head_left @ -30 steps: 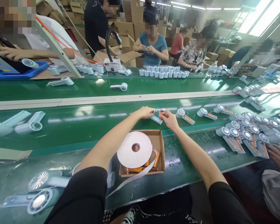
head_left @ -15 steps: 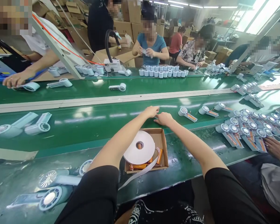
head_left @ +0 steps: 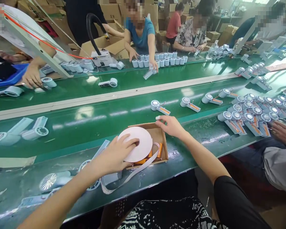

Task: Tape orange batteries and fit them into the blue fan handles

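My left hand [head_left: 115, 152] lies on a large roll of white tape [head_left: 143, 148], its fingers bent at the central hole and its thumb at the lower rim. The roll sits over a small cardboard box [head_left: 162, 135] holding several orange cylindrical cells [head_left: 160, 151]. A loose end of tape [head_left: 133, 173] curls out onto the table. Above the box's right rim, my right hand [head_left: 171, 125] is closed, with a small white bit at its fingertips that I cannot identify. Beyond it, a handheld fan body [head_left: 154, 105] with an orange cell in its open handle rests on the green belt.
Several fan bodies [head_left: 249, 117] crowd the right side, beside another person's hand [head_left: 282, 132]. More fan parts [head_left: 53, 181] lie at left. Across the divider [head_left: 124, 94], a co-worker's hand [head_left: 153, 66] touches a fan part near rows of white cups [head_left: 166, 60].
My hands have come back from the belt, where a fan body now shows. The left moved onto the tape roll, the right to the box's rim. A co-worker's arm reached forward opposite.
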